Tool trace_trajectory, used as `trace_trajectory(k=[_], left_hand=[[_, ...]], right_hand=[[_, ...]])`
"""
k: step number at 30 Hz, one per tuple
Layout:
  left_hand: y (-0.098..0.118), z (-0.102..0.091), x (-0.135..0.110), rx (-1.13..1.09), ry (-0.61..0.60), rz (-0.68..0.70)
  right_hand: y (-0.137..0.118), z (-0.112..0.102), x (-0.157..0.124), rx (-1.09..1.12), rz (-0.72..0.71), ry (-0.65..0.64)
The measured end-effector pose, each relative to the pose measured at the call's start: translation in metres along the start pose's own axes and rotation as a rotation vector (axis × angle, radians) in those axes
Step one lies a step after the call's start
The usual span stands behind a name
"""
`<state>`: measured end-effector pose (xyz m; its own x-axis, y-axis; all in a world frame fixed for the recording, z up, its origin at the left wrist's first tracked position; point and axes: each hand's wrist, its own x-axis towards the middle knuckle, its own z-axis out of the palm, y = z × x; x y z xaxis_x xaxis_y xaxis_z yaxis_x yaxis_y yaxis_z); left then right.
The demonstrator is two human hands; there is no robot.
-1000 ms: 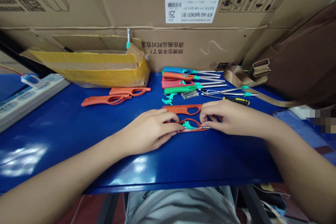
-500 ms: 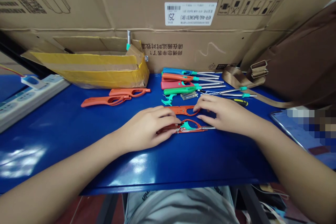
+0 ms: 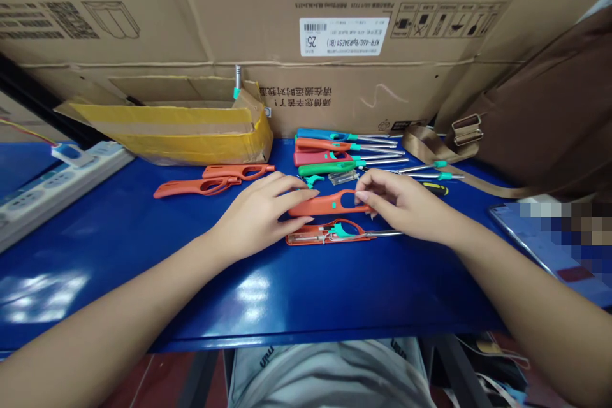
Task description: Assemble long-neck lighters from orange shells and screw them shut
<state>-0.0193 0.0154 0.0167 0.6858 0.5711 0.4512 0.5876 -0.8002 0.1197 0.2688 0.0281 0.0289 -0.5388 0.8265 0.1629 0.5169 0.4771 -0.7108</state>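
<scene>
My right hand point(image 3: 401, 201) pinches the looped right end of an orange lighter shell half point(image 3: 320, 205), its outer face and a small green switch turned up. My left hand point(image 3: 258, 213) has its thumb and fingers apart around the shell's left end; whether they touch it I cannot tell. Just below lies the other orange half point(image 3: 329, 241), an open lighter body holding a clear fuel tank point(image 3: 301, 238), a green trigger point(image 3: 340, 230), thin wires and a metal tube point(image 3: 385, 233). Loose green triggers point(image 3: 313, 181) and a clear tank point(image 3: 343, 176) lie behind the hands.
Assembled lighters point(image 3: 329, 167) in several colours lie at the back. Orange shells point(image 3: 198, 187) rest at left by a yellow-taped box point(image 3: 172, 140). A power strip point(image 3: 57, 188) runs along the left. Metal tubes point(image 3: 425, 173), a yellow-black screwdriver point(image 3: 435, 189) and a phone point(image 3: 545, 242) lie at right.
The upper orange shell half has been turned over, outer face now up, with my right hand on its end. My left hand has drawn back left from the lower half, uncovering its tank.
</scene>
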Motion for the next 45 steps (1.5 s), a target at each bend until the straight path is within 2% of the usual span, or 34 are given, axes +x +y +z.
trace_trajectory(k=[3, 5, 11, 14, 17, 24, 37, 45], left_hand=[[0.001, -0.003, 0.000, -0.007, -0.003, 0.007], [0.002, -0.007, 0.001, -0.031, -0.041, -0.004], [0.006, -0.020, 0.004, -0.184, -0.270, -0.023], [0.008, -0.021, 0.005, -0.179, -0.355, -0.036], [0.009, -0.019, 0.005, -0.166, -0.391, -0.052], [0.011, -0.020, 0.004, -0.161, -0.430, -0.084], [0.013, -0.022, 0.004, -0.189, -0.429, -0.119], [0.014, -0.021, 0.004, -0.190, -0.435, -0.121]], right_hand=[[0.002, 0.006, 0.000, 0.168, 0.090, -0.016], [0.003, 0.009, 0.000, 0.187, 0.080, -0.029], [-0.004, 0.011, -0.002, -0.062, -0.152, -0.182], [-0.004, 0.013, -0.003, -0.103, -0.188, -0.230], [-0.002, 0.017, -0.003, -0.111, -0.192, -0.255], [-0.001, 0.020, -0.002, -0.128, -0.170, -0.283], [-0.002, 0.020, -0.005, -0.082, -0.161, -0.247], [-0.004, 0.018, -0.005, -0.116, -0.142, -0.268]])
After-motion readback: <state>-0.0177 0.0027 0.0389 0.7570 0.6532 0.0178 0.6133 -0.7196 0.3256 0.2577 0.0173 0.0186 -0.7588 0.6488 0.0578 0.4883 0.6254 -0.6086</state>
